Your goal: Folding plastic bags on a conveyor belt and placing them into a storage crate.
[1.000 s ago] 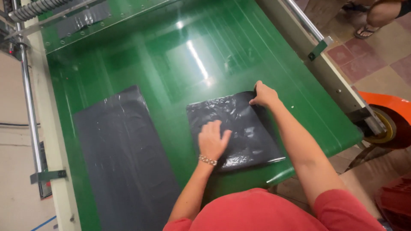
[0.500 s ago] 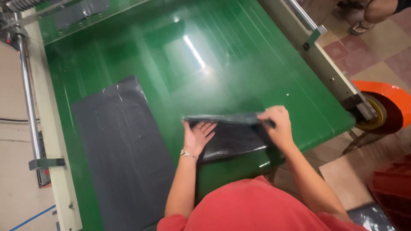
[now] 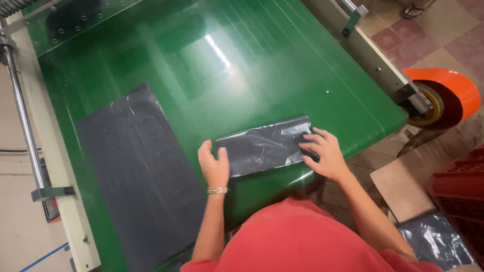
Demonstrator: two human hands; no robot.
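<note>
Folded black plastic bag (image 3: 264,147) — lower centre of the frame, lying on the green conveyor belt (image 3: 262,65) near its front edge. Left hand (image 3: 214,163): open, fingers extended, pressed against the bag's left end, apparently to square it. Right hand (image 3: 322,153): flat, fingers spread over the right end, pinning the fold down. Unfolded black bag (image 3: 138,176) — lower left, spread flat, untouched. Orange roll (image 3: 443,95) — right edge, beside the belt frame.

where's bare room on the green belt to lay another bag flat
The broad far stretch of the glossy green conveyor belt is bare, beyond the folded black plastic bag and right of the flat black plastic sheet. The near edge is crowded: left hand and right hand press the folded bag there.
</note>
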